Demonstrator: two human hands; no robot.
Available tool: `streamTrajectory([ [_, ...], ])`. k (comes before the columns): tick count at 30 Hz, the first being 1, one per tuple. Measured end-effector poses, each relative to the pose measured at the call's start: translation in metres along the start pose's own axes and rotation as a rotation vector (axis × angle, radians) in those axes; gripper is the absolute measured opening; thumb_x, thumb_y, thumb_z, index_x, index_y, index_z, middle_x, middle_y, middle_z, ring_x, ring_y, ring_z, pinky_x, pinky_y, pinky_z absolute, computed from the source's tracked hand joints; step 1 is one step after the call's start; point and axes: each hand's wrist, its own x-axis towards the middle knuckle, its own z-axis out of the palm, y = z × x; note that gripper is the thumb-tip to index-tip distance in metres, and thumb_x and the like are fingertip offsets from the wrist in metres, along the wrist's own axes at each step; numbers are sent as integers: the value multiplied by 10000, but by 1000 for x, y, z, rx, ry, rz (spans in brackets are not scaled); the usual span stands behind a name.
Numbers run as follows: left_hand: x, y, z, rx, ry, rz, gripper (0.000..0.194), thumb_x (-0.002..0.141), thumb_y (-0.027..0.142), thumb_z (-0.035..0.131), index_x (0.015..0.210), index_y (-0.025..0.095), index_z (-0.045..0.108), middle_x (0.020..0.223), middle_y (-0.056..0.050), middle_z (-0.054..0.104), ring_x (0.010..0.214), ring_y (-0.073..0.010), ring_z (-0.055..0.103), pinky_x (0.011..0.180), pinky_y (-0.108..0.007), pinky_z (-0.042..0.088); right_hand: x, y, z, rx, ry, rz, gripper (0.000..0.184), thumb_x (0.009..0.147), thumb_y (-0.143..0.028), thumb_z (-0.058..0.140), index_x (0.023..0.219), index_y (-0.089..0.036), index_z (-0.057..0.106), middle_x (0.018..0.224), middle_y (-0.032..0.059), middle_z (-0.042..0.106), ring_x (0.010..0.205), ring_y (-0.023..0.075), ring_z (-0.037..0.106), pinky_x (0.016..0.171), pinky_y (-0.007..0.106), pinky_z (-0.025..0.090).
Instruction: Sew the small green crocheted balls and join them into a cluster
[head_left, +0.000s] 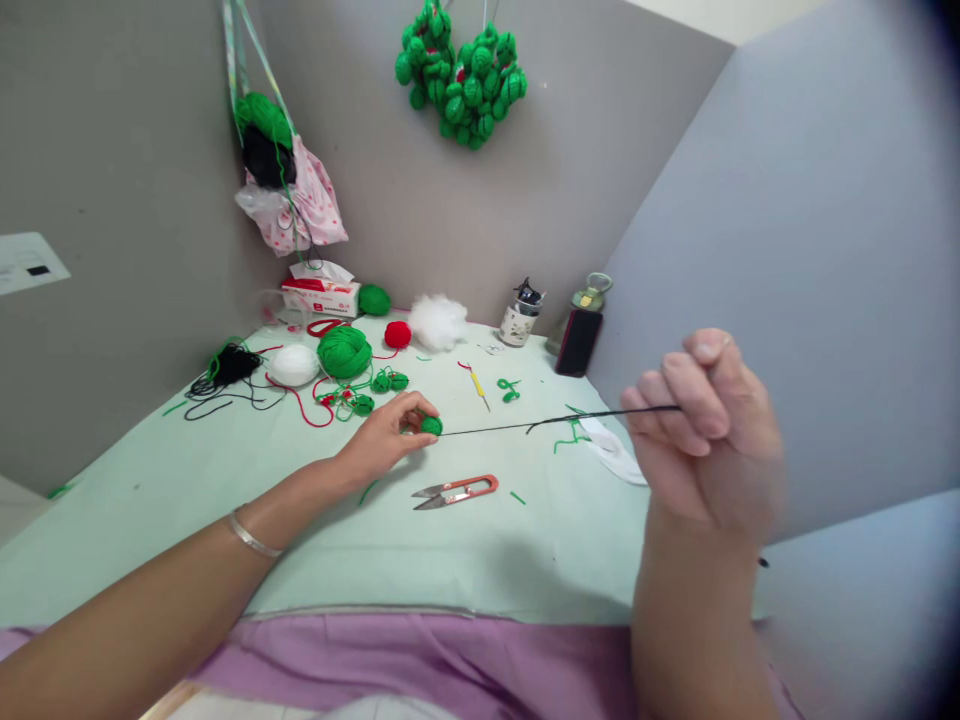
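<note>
Between the thumb and fingers of my left hand (pixel 390 432) is a small green crocheted ball (pixel 431 425). A black yarn strand (pixel 487 430) runs taut from the ball across to my right hand (pixel 697 430), which is raised at the right with its fingers closed around the strand. A loose black end hangs off the strand partway along. Below the strand lie thread snips (pixel 455 491) with orange handles, blades pointing left. Beyond it are a yellow-handled crochet hook (pixel 478 384) and a small green crocheted piece (pixel 508 390).
Yarn balls in green (pixel 344 352), white (pixel 293 365) and red (pixel 397 335) sit at the back left, beside black yarn (pixel 234 366). Behind are white stuffing (pixel 439 322), a tissue box (pixel 321 296), a pen jar (pixel 519 322) and a phone (pixel 579 342). Green crocheted pieces (pixel 472 90) hang on the wall.
</note>
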Motion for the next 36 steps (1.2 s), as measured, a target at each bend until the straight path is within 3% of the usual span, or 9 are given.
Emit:
streamTrajectory([
  [6,0,11,-7,-367,-92,-165,368,780,333,756,1105,213,632,980,-34,671,926,-188,652,843,-333,484,5,31,-1,-193,-9,17,134,849,-302,689,932,-232,610,684,-24,522,568,101,465,522,238,437],
  [9,-1,18,-10,-574,-154,-212,352,830,332,722,1142,201,624,1101,-82,699,996,-212,685,950,-384,497,7,51,-2,-285,-21,65,147,870,-333,656,986,-248,623,732,-5,580,581,113,496,546,267,444],
  [12,-1,22,-10,-687,-178,-219,318,870,318,681,1156,190,625,1206,-120,682,984,-203,695,971,-385,516,6,70,-1,-357,-56,121,293,892,-335,617,1179,-283,595,746,-8,605,548,116,473,549,285,430],
  [14,-1,23,-10,-692,-186,-221,312,879,312,673,1166,199,630,1209,-115,682,955,-188,696,964,-375,523,3,81,0,-395,-100,152,302,901,-323,590,1199,-272,606,737,-9,611,547,115,463,556,285,420],
  [18,-2,20,-7,-624,-170,-191,332,825,273,735,1145,233,655,1060,-45,703,937,-167,692,1013,-380,485,-4,100,3,-504,-170,200,186,898,-313,567,990,-197,681,739,7,612,588,115,501,587,278,430],
  [25,-7,20,4,-323,-60,-87,392,796,311,742,1168,207,672,1003,-50,707,952,-226,690,952,-402,480,-16,125,14,-833,-276,115,129,913,-275,560,824,-198,613,803,12,607,669,124,511,653,270,405],
  [32,-9,19,11,-253,-26,-41,336,764,295,742,1070,179,664,853,-30,707,818,-191,658,819,-344,497,-18,141,16,-766,-286,218,252,836,-391,685,782,-209,520,657,-44,536,590,112,450,561,244,353],
  [36,-8,19,10,-249,-3,-32,334,749,305,761,1047,187,667,882,-30,689,812,-179,633,799,-327,489,-14,140,13,-686,-272,256,273,884,-443,613,785,-200,537,661,-34,529,592,112,468,576,245,385],
])
